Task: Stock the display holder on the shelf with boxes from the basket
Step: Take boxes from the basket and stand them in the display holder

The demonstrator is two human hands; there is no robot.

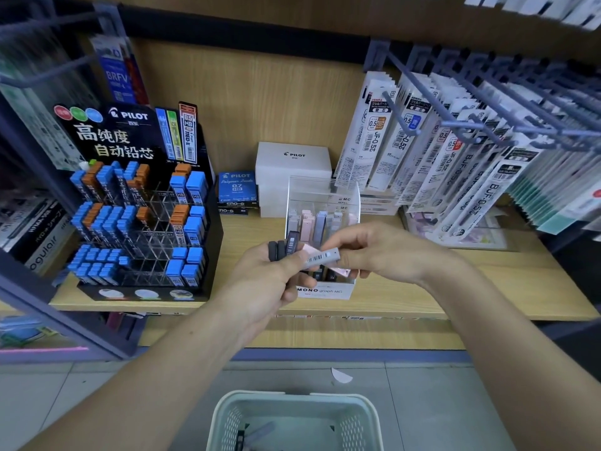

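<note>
At far left, lead rack (pixel 140 222): black Pilot stand on the shelf (pixel 471 288), clear cells part-filled with blue- and orange-capped cases.
Blue carton (pixel 237 187): just right of the rack, against the back panel, marked 0.7 HB.
Left hand (pixel 273 281): up in mid-frame, fingers curled round a fan of dark boxes (pixel 283 247), thumb lying along the near end of a grey box (pixel 322 258).
Basket (pixel 292 398): bottom centre, pale green, on the floor below the hands; a few boxes lie inside, too blurred to count.
White carton (pixel 292 157): behind the holder, Pilot logo on the lid.
Grey box: lying crosswise between the two hands, barcode up, right in front of the holder.
Display holder (pixel 325 193): clear acrylic, centre of the shelf, labelled MONO graph MG; pink, lilac and grey boxes stand upright in the rear slots, front slots mostly hidden by the hands.
Pink box (pixel 341 271): peeking out under the grey one; which hand has it, cannot tell.
Right hand (pixel 383 252): thumb and fingertips pinching the far end of the grey box.
Refill packs (pixel 455 151): upper right, rows hanging on grey pegs.
</note>
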